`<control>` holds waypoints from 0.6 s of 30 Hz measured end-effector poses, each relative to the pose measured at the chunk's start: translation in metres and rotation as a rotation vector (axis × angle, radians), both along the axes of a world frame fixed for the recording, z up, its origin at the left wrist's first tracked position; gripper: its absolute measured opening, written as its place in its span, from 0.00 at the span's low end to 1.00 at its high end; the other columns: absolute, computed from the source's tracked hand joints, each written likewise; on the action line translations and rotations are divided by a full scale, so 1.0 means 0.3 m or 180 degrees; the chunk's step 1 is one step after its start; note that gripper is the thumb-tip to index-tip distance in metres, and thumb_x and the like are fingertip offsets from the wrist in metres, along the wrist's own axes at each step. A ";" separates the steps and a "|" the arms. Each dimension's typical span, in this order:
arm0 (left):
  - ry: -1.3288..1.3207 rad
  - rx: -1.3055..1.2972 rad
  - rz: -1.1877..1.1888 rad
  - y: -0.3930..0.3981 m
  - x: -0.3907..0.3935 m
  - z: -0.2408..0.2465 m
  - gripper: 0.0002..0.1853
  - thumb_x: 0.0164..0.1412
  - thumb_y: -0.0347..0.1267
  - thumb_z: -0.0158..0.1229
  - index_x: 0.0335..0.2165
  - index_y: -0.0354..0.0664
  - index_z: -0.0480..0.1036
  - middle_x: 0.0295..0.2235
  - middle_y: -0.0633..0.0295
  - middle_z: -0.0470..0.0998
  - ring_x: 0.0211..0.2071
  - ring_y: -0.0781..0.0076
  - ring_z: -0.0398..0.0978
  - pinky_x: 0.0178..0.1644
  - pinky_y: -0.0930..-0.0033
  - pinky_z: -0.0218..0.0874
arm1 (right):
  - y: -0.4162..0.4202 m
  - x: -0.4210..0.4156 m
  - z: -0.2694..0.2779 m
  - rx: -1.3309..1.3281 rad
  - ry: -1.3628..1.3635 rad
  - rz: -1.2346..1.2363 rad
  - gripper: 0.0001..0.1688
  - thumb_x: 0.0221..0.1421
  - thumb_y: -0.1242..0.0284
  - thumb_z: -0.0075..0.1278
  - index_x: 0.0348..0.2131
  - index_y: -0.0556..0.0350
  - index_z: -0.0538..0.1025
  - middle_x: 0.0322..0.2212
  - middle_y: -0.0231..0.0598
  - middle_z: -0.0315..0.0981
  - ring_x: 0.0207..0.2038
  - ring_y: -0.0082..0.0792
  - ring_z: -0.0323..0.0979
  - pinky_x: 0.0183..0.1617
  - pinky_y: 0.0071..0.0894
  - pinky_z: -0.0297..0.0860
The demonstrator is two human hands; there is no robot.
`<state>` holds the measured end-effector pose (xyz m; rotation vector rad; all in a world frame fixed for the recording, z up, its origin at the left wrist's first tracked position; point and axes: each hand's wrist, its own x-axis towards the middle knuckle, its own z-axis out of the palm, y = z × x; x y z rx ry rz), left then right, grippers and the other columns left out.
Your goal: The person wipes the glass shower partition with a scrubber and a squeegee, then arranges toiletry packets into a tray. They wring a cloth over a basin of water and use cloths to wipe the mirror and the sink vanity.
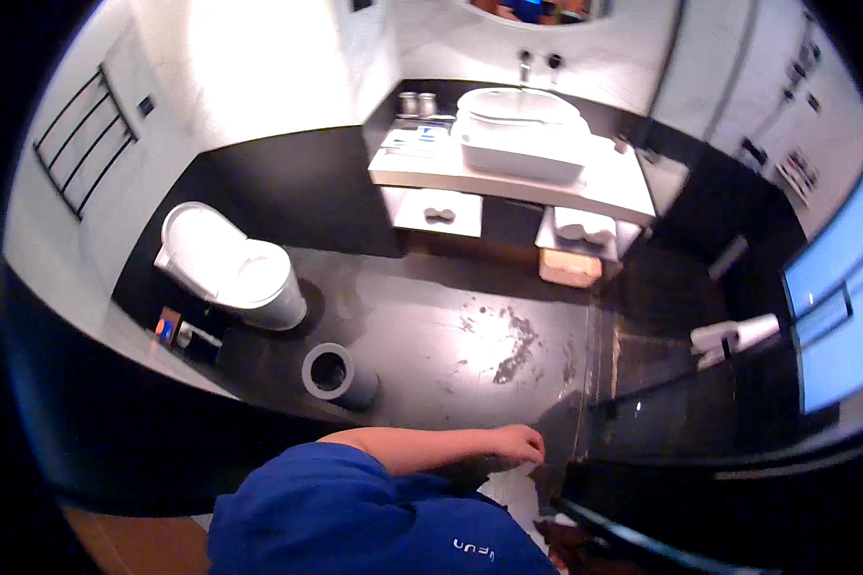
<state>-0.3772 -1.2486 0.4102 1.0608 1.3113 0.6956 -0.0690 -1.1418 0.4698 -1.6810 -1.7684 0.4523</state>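
Note:
My left hand (521, 444) reaches across the front of my blue shirt, its fingers closed on the top of a white cloth (512, 492). The cloth hangs down beside the shirt, and its lower part is partly hidden. At the bottom edge, a small reddish patch (557, 564) may be part of my right hand; it is too dark and cut off to settle. Before me lies a dark tiled floor (417, 345) with wet-looking marks. A grey cylindrical waste bin (363, 384) with an open top stands to the left of my left hand.
A white toilet (277, 295) with its lid raised stands at the left. Ahead, a white basin (525, 147) sits on a counter (410, 172), with folded towels (582, 228) and a tan basket (570, 269) below. At the right are a glass panel (676, 417) and white towels (737, 334).

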 end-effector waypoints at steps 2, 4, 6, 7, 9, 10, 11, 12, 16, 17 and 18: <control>-0.0953 0.0085 0.0103 0.027 -0.021 0.097 0.15 0.52 0.41 0.60 0.32 0.40 0.75 0.25 0.64 0.75 0.24 0.76 0.72 0.27 0.73 0.65 | 0.054 -0.187 0.099 0.0183 0.0177 0.0486 0.27 0.55 0.67 0.49 0.52 0.58 0.64 0.40 0.47 0.72 0.42 0.39 0.70 0.45 0.35 0.67; -0.1647 0.0031 -0.0064 0.072 -0.052 0.166 0.18 0.54 0.45 0.59 0.36 0.42 0.73 0.26 0.66 0.74 0.21 0.75 0.72 0.25 0.74 0.64 | 0.104 -0.379 0.179 0.0298 0.0323 0.1092 0.28 0.55 0.67 0.49 0.53 0.59 0.64 0.40 0.46 0.72 0.42 0.38 0.70 0.45 0.34 0.67; -0.1665 0.0118 -0.0088 0.061 -0.092 0.342 0.35 0.53 0.55 0.55 0.54 0.50 0.62 0.45 0.61 0.70 0.36 0.72 0.70 0.36 0.68 0.66 | 0.125 -0.552 0.252 0.0382 0.0469 0.1701 0.28 0.55 0.68 0.49 0.53 0.59 0.63 0.40 0.46 0.72 0.41 0.37 0.70 0.45 0.34 0.67; -0.1941 0.0389 0.0134 -0.010 -0.122 0.479 0.40 0.52 0.58 0.54 0.58 0.55 0.55 0.51 0.58 0.65 0.44 0.64 0.68 0.41 0.59 0.67 | 0.122 -0.642 0.289 0.0367 0.0621 0.2043 0.28 0.56 0.68 0.49 0.53 0.59 0.63 0.40 0.46 0.72 0.41 0.37 0.70 0.45 0.34 0.67; -0.2796 0.0551 0.0689 -0.111 -0.167 0.529 0.42 0.51 0.64 0.49 0.59 0.58 0.54 0.55 0.59 0.63 0.52 0.59 0.64 0.47 0.49 0.64 | 0.077 -0.816 0.348 0.0420 0.0811 0.2784 0.28 0.56 0.68 0.48 0.54 0.60 0.62 0.40 0.46 0.72 0.41 0.36 0.70 0.45 0.33 0.67; -0.3160 0.0713 0.0941 -0.138 -0.188 0.518 0.42 0.51 0.65 0.48 0.59 0.58 0.54 0.56 0.60 0.63 0.53 0.59 0.64 0.47 0.48 0.63 | 0.050 -0.882 0.377 0.0436 0.0891 0.3153 0.28 0.56 0.68 0.48 0.54 0.60 0.62 0.40 0.45 0.72 0.41 0.36 0.70 0.45 0.33 0.67; -0.3552 0.0906 0.1187 -0.149 -0.195 0.491 0.43 0.51 0.66 0.46 0.59 0.58 0.55 0.56 0.61 0.63 0.53 0.60 0.64 0.48 0.46 0.62 | 0.020 -0.946 0.394 0.0423 0.0958 0.3563 0.28 0.57 0.68 0.48 0.54 0.60 0.62 0.40 0.45 0.71 0.41 0.35 0.70 0.45 0.33 0.67; -0.3944 0.1446 0.1250 -0.170 -0.226 0.434 0.41 0.52 0.67 0.42 0.58 0.58 0.58 0.55 0.63 0.65 0.52 0.62 0.66 0.48 0.46 0.62 | -0.025 -1.001 0.411 0.0387 0.1044 0.3977 0.28 0.57 0.68 0.48 0.54 0.60 0.62 0.40 0.45 0.71 0.41 0.35 0.70 0.45 0.33 0.67; -0.3906 0.2283 0.2864 -0.426 -0.182 0.456 0.31 0.59 0.58 0.41 0.50 0.48 0.67 0.46 0.59 0.74 0.42 0.63 0.75 0.46 0.62 0.67 | -0.198 -1.129 0.413 0.0027 0.1180 0.5831 0.29 0.58 0.69 0.48 0.55 0.61 0.60 0.40 0.44 0.71 0.41 0.33 0.69 0.44 0.32 0.67; -0.3877 0.2453 0.3063 -0.448 -0.179 0.406 0.30 0.60 0.56 0.41 0.49 0.47 0.68 0.45 0.59 0.75 0.41 0.63 0.75 0.46 0.63 0.68 | -0.239 -1.124 0.438 -0.0033 0.1245 0.6138 0.29 0.58 0.69 0.47 0.56 0.61 0.60 0.40 0.44 0.71 0.41 0.33 0.69 0.44 0.32 0.67; -0.3890 0.2638 0.3512 -0.507 -0.132 0.360 0.28 0.61 0.54 0.41 0.49 0.46 0.68 0.44 0.59 0.75 0.40 0.63 0.76 0.46 0.64 0.68 | -0.296 -1.123 0.410 -0.0835 0.1329 0.6554 0.32 0.54 0.73 0.51 0.56 0.61 0.59 0.46 0.47 0.67 0.46 0.35 0.67 0.49 0.34 0.64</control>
